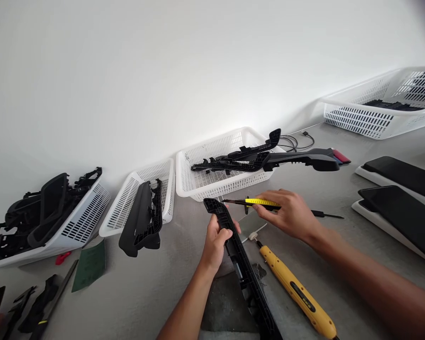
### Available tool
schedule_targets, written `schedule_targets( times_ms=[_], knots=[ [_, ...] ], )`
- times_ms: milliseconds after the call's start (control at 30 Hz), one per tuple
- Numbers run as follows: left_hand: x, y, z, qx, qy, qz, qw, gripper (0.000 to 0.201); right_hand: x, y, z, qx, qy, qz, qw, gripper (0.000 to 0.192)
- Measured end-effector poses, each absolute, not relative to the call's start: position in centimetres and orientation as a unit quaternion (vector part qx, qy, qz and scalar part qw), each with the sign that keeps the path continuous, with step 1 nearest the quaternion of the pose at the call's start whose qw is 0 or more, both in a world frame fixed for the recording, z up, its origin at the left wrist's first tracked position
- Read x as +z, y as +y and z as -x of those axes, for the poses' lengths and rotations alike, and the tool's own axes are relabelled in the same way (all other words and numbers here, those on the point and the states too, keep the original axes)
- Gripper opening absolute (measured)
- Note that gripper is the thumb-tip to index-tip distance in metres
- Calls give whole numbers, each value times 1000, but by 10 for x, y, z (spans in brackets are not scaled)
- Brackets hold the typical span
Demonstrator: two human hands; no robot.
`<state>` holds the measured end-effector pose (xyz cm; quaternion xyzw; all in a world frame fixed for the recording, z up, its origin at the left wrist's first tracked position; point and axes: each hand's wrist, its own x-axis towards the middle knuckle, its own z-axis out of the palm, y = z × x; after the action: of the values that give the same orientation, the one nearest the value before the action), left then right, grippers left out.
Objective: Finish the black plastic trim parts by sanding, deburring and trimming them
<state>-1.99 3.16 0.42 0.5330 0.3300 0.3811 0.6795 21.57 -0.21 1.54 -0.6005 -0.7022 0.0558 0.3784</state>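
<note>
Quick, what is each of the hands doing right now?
Left hand: closed around the top of a long black plastic part.
Right hand: closed on a yellow knife, tip toward the part.

The long black ribbed plastic trim part (246, 274) runs off the bottom edge, its lower end unseen. The right hand (290, 215) covers the rear of the yellow-handled utility knife (257, 202). The white slotted plastic basket (382, 101) at far right is cut by the frame, its dark contents unclear
</note>
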Motion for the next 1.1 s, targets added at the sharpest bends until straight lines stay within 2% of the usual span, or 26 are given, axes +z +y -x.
schedule_targets(
  times_ms=[200, 400, 800, 1100],
  knots=[
    [-5, 32, 18, 397, 379, -482, 683, 31, 14, -3, -215, 63, -733, 577, 354, 26],
    [-14, 35, 19, 432, 403, -479, 650, 52, 13, -2, -215, 85, -721, 578, 372, 28],
    [-16, 36, 18, 430, 405, -450, 669, 49, 15, 0, -218, 91, -700, 604, 370, 29],
    [-16, 36, 18, 415, 401, -489, 654, 55, 19, -3, -214, 86, -684, 610, 392, 29]
  ],
)
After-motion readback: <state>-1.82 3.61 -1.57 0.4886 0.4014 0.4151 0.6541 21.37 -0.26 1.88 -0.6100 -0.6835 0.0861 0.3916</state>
